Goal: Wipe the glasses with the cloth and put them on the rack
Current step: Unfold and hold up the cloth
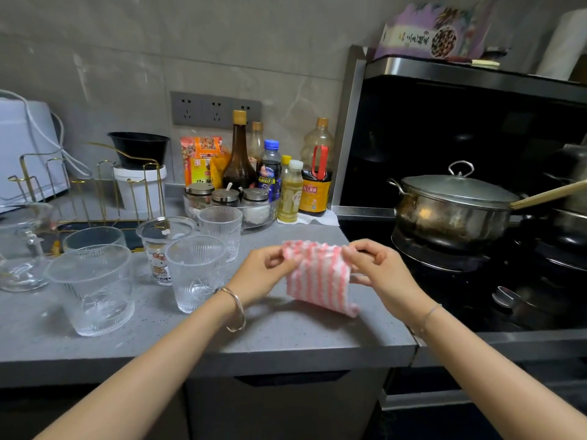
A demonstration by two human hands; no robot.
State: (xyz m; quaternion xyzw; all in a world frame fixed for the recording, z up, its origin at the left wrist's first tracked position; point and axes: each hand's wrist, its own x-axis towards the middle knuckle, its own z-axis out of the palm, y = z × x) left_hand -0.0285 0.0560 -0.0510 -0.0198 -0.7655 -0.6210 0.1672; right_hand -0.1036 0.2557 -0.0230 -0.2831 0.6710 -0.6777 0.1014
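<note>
1. Two hands meet above the table [286,331] in the middle of the frame: my left hand [263,274] and my right hand [378,268] both hold the cloth [317,281].
2. On the left hand, the fingers [279,260] are curled and clamped on the cloth's upper left edge.
3. On the right hand, the fingers [352,257] are clamped the same way on its upper right edge.
4. I see the cloth, striped pink and white, hanging between the two hands. Its lower end reaches down to the table just right of centre and looks to rest there.
5. Left of the hands, a ribbed glass [195,274] stands upright just beside my left wrist.
6. A large glass [95,290] stands at the lower left, a third glass [222,230] sits behind the ribbed one, and a fourth glass [93,238] is behind the large one.
7. Between them stands a plastic cup [158,249] with a cartoon print.
8. Behind the glasses, at the left of the frame, I see the gold wire rack [95,192] on the table, apart from both hands.
9. A clear jug [22,249] sits at the far left edge.
10. Bottles [238,154] line the wall at centre, and a lidded pot [451,208] sits on the stove [460,281] at the right.
</note>
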